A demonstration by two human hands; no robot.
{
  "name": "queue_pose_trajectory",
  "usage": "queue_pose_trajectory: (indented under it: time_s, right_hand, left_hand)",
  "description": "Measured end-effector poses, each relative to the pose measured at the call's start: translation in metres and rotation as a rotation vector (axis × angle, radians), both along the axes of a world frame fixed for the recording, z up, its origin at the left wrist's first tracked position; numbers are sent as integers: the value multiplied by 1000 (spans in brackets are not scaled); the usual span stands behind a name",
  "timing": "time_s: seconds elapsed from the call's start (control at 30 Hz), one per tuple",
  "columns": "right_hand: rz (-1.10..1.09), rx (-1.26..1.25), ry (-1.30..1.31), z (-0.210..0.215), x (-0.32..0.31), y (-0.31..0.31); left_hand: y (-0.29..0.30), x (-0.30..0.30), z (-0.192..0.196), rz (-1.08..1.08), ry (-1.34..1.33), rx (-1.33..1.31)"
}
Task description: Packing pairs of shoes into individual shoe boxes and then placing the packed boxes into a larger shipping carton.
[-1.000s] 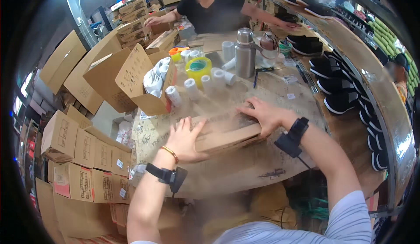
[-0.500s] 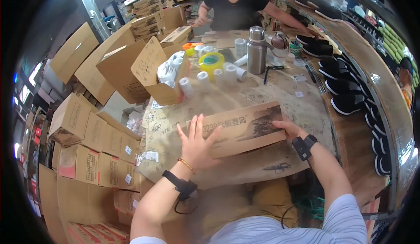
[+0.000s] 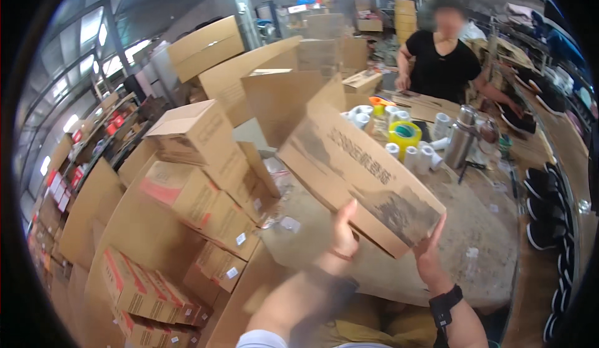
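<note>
Here, a flat brown cardboard box (image 3: 359,176) is held up off the worktop (image 3: 465,223) in both hands.

Largest first: stacks of brown cardboard cartons (image 3: 199,179) fill the left side, and the long, dusty worktop runs from near to far on the right. The box itself is long, shallow and rectangular, plain brown with dark scuffed printing on its face, tilted so its far left end rises and its near right end dips. It looks stiff and light, though thin card may dent at the corners, so the safest hold seems to be along the near lower edge and the corner. The left hand (image 3: 343,229) presses under that edge, fingers closed around it; the right hand (image 3: 430,248) clasps the near right corner. Beyond stand small white tape rolls (image 3: 415,154) and a steel flask (image 3: 460,137).
</note>
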State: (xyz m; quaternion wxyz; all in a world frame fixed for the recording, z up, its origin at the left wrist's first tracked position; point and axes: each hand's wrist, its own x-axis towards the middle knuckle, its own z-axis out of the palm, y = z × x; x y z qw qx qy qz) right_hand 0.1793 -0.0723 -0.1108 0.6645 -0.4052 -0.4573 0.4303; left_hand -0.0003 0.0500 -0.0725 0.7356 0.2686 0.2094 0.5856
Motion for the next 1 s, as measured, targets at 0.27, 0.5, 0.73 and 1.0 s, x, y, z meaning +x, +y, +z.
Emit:
queue_pose_trajectory:
  time_s: [0.27, 0.5, 0.73, 1.0]
  right_hand:
    - [-165, -208, -26, -9, 24, 3]
    - [-392, -320, 24, -13, 49, -29]
    - [-555, -352, 56, -30, 47, -56]
    - [-527, -327, 120, -17, 49, -42]
  left_hand:
    - [88, -183, 277, 570, 340, 234]
    - [203, -392, 313, 553, 707, 202]
    - [198, -291, 260, 1654, 905, 745]
    - [182, -305, 247, 1738, 1820, 772]
